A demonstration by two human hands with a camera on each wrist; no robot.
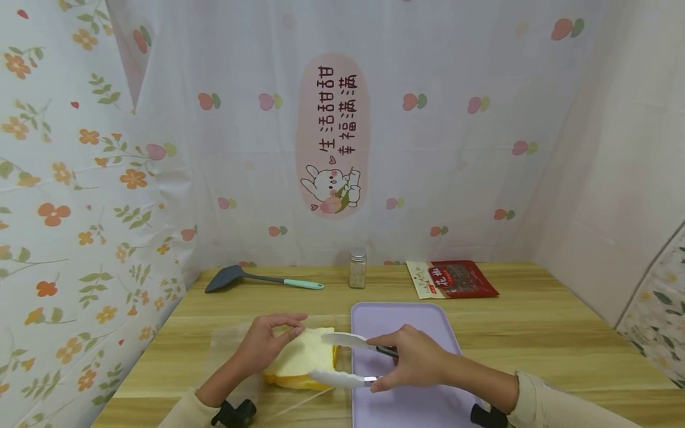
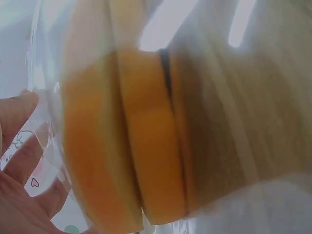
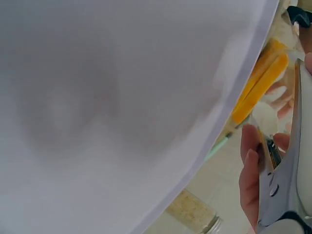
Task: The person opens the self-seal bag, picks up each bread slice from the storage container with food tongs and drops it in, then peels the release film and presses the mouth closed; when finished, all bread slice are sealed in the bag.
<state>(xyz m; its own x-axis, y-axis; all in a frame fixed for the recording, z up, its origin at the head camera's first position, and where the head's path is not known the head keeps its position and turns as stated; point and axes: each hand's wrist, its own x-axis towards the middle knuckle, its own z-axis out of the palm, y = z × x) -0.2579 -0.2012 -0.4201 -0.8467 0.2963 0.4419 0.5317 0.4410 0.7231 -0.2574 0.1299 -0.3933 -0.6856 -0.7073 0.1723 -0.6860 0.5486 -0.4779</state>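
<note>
Slices of bread with yellow-orange crusts (image 1: 306, 356) lie in a clear plastic bag (image 1: 222, 348) on the table, left of the tray. Over the far left part of the bread, my left hand (image 1: 270, 345) pinches the bag's film between thumb and fingers. The left wrist view shows the crusts (image 2: 151, 151) close up through the shiny film. My right hand (image 1: 414, 359) grips metal tongs with white tips (image 1: 345, 340), their two arms spread apart. Those tips reach left, over the bread's right edge. In the right wrist view the tongs' metal arm (image 3: 280, 190) lies against the fingers.
A lilac tray (image 1: 401, 315) lies under my right hand, beside the bread. Along the back stand a spice jar (image 1: 357, 272), a turner with a mint handle (image 1: 230, 277), and a red-and-white spice packet (image 1: 460, 279). Printed curtains hang behind and at both sides.
</note>
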